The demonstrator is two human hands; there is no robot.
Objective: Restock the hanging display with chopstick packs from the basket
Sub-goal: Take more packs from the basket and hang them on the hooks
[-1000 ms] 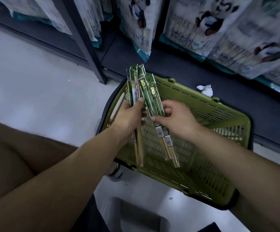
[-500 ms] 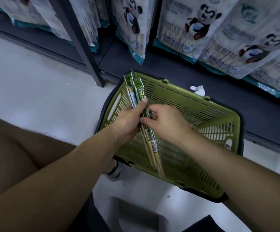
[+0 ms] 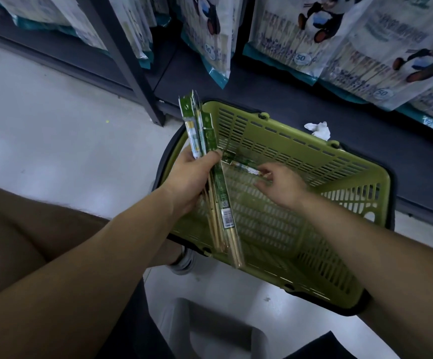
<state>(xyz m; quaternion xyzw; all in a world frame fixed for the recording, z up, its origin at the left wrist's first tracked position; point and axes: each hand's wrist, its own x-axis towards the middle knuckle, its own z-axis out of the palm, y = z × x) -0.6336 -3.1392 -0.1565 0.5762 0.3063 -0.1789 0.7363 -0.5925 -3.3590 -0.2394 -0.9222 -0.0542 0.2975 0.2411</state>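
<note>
My left hand [image 3: 192,177] grips a bundle of green chopstick packs [image 3: 220,195], held upright and slightly tilted over the left end of the olive-green basket [image 3: 298,145]. The wooden tips point down toward me. One more chopstick pack [image 3: 238,164] lies inside the basket against its far wall. My right hand [image 3: 282,186] reaches into the basket with loosely bent fingers. Its fingertips are at that pack's right end, and no grip shows.
The basket sits on the pale floor against a dark low shelf [image 3: 262,94]. Hanging bags with panda prints [image 3: 301,35] fill the display above. A dark upright post [image 3: 130,66] stands at the left. Crumpled white paper [image 3: 319,129] lies on the shelf. A grey stool [image 3: 210,327] is below me.
My right hand has let go of the bundle and moved right into the basket to the loose pack. The left hand now holds all the packs together.
</note>
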